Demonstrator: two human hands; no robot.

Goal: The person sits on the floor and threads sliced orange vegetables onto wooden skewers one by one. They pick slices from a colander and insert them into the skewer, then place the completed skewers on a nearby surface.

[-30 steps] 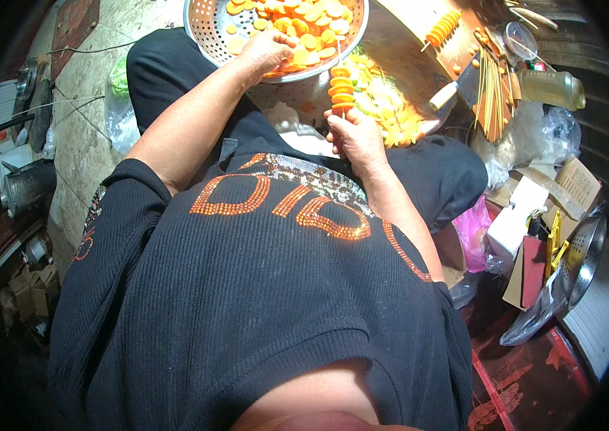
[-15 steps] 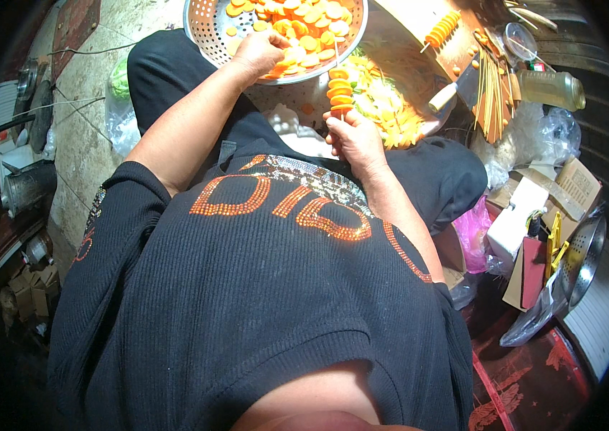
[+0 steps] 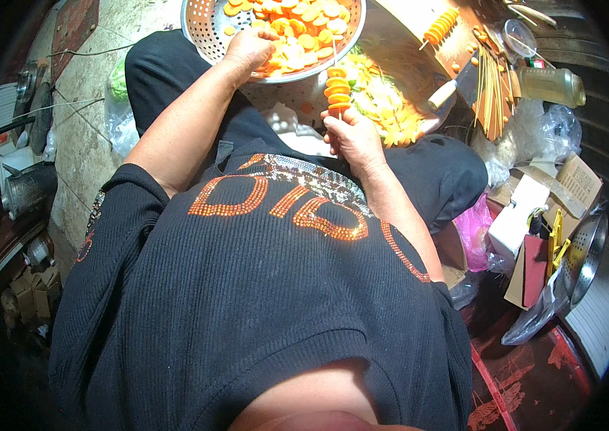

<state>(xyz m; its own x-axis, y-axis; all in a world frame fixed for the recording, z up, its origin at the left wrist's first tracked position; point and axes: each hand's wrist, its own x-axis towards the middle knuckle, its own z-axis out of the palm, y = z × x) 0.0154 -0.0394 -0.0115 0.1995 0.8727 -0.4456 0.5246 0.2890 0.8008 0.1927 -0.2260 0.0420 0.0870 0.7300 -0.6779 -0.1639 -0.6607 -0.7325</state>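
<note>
At the top of the view, a metal colander holds many round orange carrot slices. My left hand reaches over its near left side, fingertips pinched together at the slices. Whether a slice is between those fingers is hard to make out. My right hand is closed around the lower end of a thin skewer, held upright to the right of the colander. Several carrot slices are threaded on that skewer just above my fingers. Its bare tip rises in front of the colander's right rim.
Right of the skewer lies a heap of orange and pale green peelings. Beyond it, a wooden board bears a loaded carrot skewer, a cleaver and a bunch of bare skewers. A jar lies at the right.
My left hand has shifted slightly left and up over the slices. My right hand holds the skewer in almost the same spot.
</note>
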